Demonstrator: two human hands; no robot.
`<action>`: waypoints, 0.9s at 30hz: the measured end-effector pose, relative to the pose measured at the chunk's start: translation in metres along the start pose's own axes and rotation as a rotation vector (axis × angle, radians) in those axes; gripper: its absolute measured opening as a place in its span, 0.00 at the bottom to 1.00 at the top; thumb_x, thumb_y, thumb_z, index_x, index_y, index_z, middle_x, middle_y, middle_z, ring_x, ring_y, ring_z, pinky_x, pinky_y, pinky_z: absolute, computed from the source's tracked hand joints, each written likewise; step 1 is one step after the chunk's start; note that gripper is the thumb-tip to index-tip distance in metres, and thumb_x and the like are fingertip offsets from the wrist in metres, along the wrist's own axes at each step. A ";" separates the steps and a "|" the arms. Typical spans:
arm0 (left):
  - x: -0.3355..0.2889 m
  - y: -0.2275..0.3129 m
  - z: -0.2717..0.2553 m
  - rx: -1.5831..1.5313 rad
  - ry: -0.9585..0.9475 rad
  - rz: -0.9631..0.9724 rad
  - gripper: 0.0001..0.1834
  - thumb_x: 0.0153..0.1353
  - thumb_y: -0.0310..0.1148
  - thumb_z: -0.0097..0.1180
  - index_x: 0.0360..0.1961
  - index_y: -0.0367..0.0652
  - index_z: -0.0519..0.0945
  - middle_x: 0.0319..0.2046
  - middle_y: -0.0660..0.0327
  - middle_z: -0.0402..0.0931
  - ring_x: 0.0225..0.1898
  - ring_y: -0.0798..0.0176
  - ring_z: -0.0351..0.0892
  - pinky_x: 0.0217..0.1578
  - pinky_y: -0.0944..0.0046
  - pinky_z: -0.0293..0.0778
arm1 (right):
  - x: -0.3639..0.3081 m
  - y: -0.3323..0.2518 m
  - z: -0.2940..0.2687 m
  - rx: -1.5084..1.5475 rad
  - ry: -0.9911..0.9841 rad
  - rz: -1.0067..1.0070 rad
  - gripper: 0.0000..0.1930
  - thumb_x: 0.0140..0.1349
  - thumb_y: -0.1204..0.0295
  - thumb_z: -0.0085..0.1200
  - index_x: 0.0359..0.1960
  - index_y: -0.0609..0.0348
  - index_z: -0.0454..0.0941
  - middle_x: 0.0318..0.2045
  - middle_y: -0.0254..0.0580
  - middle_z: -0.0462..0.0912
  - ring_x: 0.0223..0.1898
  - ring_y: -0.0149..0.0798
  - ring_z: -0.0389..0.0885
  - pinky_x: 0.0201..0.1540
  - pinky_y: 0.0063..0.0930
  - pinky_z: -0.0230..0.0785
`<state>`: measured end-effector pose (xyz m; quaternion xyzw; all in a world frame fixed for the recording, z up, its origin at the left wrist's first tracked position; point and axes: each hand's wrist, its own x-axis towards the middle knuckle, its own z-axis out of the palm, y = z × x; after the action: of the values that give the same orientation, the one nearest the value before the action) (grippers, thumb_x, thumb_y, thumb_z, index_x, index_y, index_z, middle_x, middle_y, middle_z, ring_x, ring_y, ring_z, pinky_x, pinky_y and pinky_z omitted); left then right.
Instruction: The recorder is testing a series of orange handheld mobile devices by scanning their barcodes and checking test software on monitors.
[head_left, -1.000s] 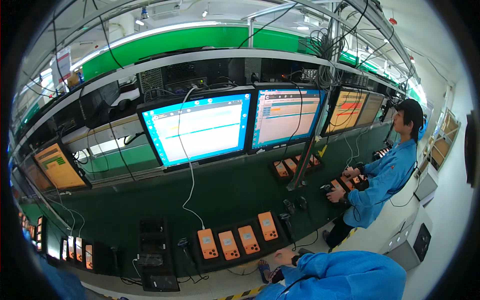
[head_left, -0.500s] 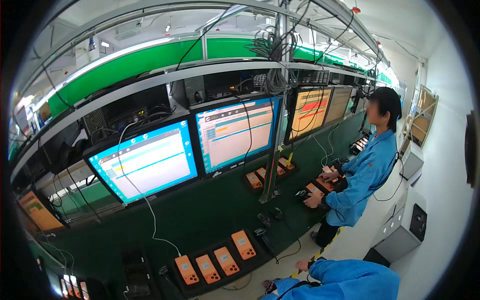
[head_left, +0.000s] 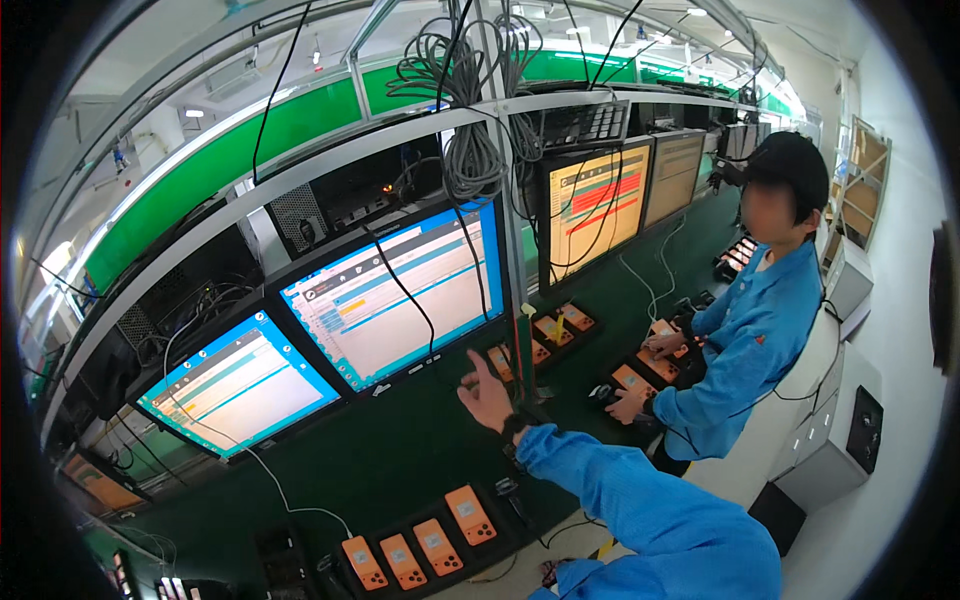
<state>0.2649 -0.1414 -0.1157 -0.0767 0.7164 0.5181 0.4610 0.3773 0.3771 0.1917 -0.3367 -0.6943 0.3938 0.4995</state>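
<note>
My right hand [head_left: 487, 397] is raised over the dark green bench [head_left: 400, 440], index finger stretched out and thumb apart, with nothing in it. It has a dark wristband [head_left: 515, 430] and a blue sleeve [head_left: 640, 500]. Just beyond the fingers, partly hidden by a post, is the far row of orange phones [head_left: 548, 331], with a small yellow item [head_left: 561, 328] on it. Left of the hand stands a lit monitor [head_left: 400, 300]. Nearer to me, several orange phones [head_left: 436, 546] lie camera side up in a black tray. My left hand is out of view.
A metal post [head_left: 522, 350] with bundled grey cables [head_left: 474, 165] rises beyond my hand. At right a co-worker [head_left: 760, 310] in blue handles orange phones [head_left: 633, 380]. A second monitor [head_left: 240, 385] is at left; a white cable [head_left: 275, 485] crosses the bench. A handheld scanner [head_left: 512, 490] lies beside the near tray.
My right hand has risen from low by the bench edge and reached forward and left toward the far phones. The view has shifted, and the co-worker's head has turned.
</note>
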 end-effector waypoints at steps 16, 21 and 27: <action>0.003 0.038 0.052 0.097 -0.064 0.045 0.17 0.62 0.39 0.47 0.49 0.44 0.72 0.36 0.56 0.78 0.32 0.57 0.78 0.25 0.57 0.73 | 0.027 -0.033 -0.044 -0.734 -0.130 -0.067 0.43 0.55 0.63 0.56 0.69 0.49 0.44 0.30 0.46 0.78 0.30 0.50 0.79 0.31 0.45 0.72; 0.012 0.058 0.072 0.144 -0.114 0.082 0.17 0.62 0.39 0.48 0.49 0.44 0.72 0.35 0.56 0.78 0.32 0.57 0.78 0.25 0.57 0.73 | 0.028 -0.014 -0.044 -0.602 -0.042 -0.090 0.38 0.55 0.65 0.56 0.67 0.50 0.50 0.25 0.45 0.78 0.28 0.47 0.79 0.27 0.43 0.71; 0.033 0.083 0.102 0.212 -0.209 0.112 0.17 0.62 0.39 0.48 0.49 0.44 0.73 0.35 0.57 0.78 0.32 0.58 0.78 0.25 0.57 0.73 | -0.106 0.092 -0.041 -0.272 -0.073 -0.183 0.16 0.57 0.70 0.51 0.49 0.54 0.73 0.28 0.48 0.79 0.29 0.48 0.79 0.30 0.36 0.70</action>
<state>0.2566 -0.0082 -0.0882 0.0666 0.7184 0.4696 0.5089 0.4525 0.3372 0.0724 -0.3221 -0.7865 0.2611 0.4577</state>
